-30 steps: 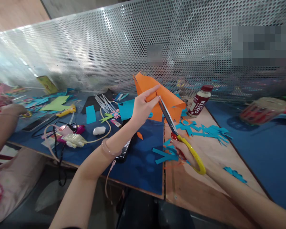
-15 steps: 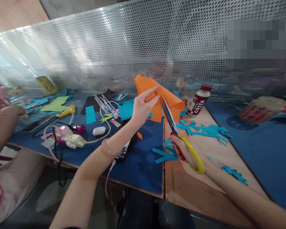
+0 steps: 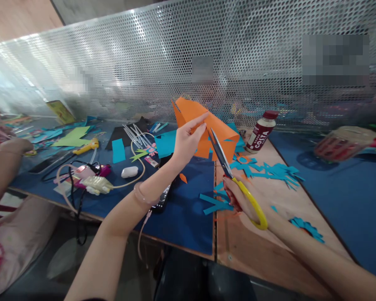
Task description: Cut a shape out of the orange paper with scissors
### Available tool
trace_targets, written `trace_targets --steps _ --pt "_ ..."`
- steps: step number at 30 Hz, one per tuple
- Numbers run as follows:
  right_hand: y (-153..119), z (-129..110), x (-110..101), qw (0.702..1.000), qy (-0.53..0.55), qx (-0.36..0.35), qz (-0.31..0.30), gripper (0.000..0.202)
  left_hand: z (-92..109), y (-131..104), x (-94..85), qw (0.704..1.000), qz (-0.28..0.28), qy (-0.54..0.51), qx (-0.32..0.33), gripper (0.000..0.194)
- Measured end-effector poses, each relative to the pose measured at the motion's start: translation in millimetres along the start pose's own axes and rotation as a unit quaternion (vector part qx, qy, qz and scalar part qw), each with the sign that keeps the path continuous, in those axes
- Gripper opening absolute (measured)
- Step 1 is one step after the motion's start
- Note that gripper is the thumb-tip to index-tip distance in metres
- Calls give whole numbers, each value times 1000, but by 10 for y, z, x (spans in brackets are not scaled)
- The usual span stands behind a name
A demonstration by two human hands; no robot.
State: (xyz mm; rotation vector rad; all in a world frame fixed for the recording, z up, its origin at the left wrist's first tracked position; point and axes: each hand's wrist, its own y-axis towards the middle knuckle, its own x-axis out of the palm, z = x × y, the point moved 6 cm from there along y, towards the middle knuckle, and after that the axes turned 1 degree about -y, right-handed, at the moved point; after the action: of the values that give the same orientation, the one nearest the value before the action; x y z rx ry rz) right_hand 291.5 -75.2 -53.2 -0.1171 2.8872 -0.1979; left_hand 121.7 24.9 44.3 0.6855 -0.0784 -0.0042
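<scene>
In the head view my left hand [image 3: 189, 140] pinches a sheet of orange paper [image 3: 217, 123], thumb and forefinger on its near face. The sheet is raised off the table, bent, with slits along its lower edge. My right hand [image 3: 238, 194] grips scissors [image 3: 252, 205] with yellow and red handles. Their blades point up and away, the tips against the orange paper close to my left thumb. Blue cut strips [image 3: 216, 204] lie below the scissors, and a small orange scrap [image 3: 183, 178] rests near a dark phone [image 3: 163, 198], partly hidden under my left forearm.
A maroon-capped bottle [image 3: 262, 131] stands right of the paper. More blue cuttings [image 3: 280, 172] lie beside it. A white earbud case [image 3: 129, 172], cables with plugs [image 3: 95, 184] and a yellow cutter [image 3: 87, 146] are leftward. A perforated metal panel [image 3: 163, 54] rises behind. Another person's arm [image 3: 9, 165] is far left.
The orange paper has shifted and turned slightly, its right side moving left and lower edge showing more slits. The scissors have moved slightly left. Both hands keep their hold.
</scene>
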Motion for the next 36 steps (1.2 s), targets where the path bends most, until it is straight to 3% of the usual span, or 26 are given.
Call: trace_targets --steps 8,16,26,36 --pt "-14 73 -22 997 1 69 14 39 4 -10 9 1000 -3 -20 5 33" --pt "-46 95 -22 998 12 57 3 38 -10 -7 17 1000 -4 -20 5 33" --pt "99 161 -71 997 22 70 -34 35 8 -13 16 1000 -5 -14 3 34" --pt "-23 95 -28 1000 -10 27 -4 41 -9 -13 19 1000 -7 -12 4 34"
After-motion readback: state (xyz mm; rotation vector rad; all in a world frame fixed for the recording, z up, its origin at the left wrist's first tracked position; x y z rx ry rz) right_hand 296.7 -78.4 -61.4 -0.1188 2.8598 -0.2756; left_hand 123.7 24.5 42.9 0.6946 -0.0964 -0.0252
